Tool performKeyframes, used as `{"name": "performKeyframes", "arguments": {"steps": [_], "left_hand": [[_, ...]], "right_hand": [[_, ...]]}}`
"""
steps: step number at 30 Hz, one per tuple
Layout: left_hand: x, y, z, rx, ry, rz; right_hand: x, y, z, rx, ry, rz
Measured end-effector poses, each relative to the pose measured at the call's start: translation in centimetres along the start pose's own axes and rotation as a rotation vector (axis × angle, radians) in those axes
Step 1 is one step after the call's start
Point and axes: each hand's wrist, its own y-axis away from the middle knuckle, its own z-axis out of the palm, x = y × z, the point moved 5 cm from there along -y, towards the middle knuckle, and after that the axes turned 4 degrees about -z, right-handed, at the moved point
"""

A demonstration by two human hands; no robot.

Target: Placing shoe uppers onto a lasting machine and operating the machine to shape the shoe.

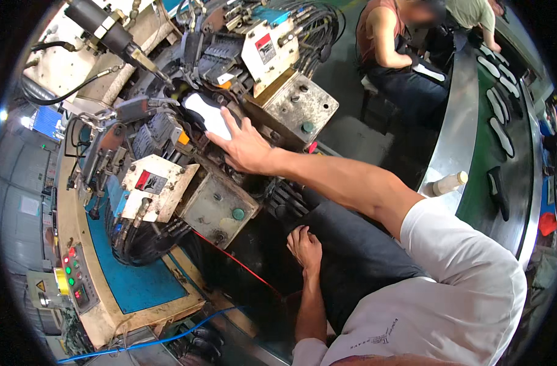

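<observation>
A shoe with a white bottom and dark edges sits bottom up between the jaws of a machine. My right hand reaches in from the right, its thumb and fingers placed on either side of the near end of the white bottom. My left hand rests low beside the dark trousers, its fingers loosely bent and a little apart. Nothing shows in it. Two metal boxes with green buttons, the right box and the left box, flank the shoe's station.
Hoses and cables crowd the machine. A control panel with lit buttons stands at left. On the right, a green conveyor carries several shoes, with a pale bottle on its metal edge. A person sits beyond, holding a shoe.
</observation>
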Motion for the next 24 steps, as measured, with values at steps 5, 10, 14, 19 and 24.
{"name": "performKeyframes", "arguments": {"steps": [5,10,14,19,24], "left_hand": [[0.4,-0.6,-0.5,0.152,-0.065,0.052],[-0.5,-0.9,-0.4,0.203,-0.032,0.064],[-0.2,-1.4,-0.7,0.182,-0.02,0.091],[0.2,-1.3,-0.4,0.142,0.023,0.086],[1.2,-2.1,-0.6,0.145,0.136,0.177]], "right_hand": [[1.1,-6.5,1.3,-0.06,0.025,0.024],[0.0,-9.8,0.8,-0.113,-0.001,0.031],[-0.4,-10.1,-0.4,-0.096,0.01,0.012],[-1.9,-10.4,-0.6,-0.102,0.057,0.044],[-0.3,-12.3,0.3,-0.221,0.206,0.203]]}}
